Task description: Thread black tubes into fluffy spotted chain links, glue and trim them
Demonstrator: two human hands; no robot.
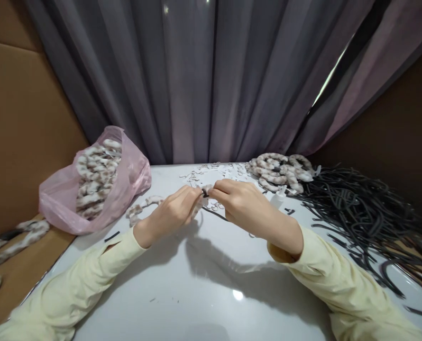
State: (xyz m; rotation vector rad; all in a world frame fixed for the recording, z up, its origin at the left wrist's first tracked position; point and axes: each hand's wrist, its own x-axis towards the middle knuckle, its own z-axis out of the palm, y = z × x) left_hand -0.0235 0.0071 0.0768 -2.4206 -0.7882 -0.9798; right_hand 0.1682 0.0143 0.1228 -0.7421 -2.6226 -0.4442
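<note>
Both hands meet above the middle of the white table [211,293]. My left hand [177,208] is closed in a pinch on a furry strip, pale and brown, that shows beside its fingers. My right hand [237,201] pinches at a small black piece [205,193] between the two hands; its fingertips are mostly hidden. A thin black cord [215,214] runs just below the right fingers. Behind my left hand, another part of a furry strip [140,208] lies curved on the table.
A pink plastic bag [133,166] of furry strips stands at the left. Small metal hooks [197,176] lie scattered behind the hands. Further right are a furry pile [277,170], a white bottle [278,198] and a heap of black cords [353,203].
</note>
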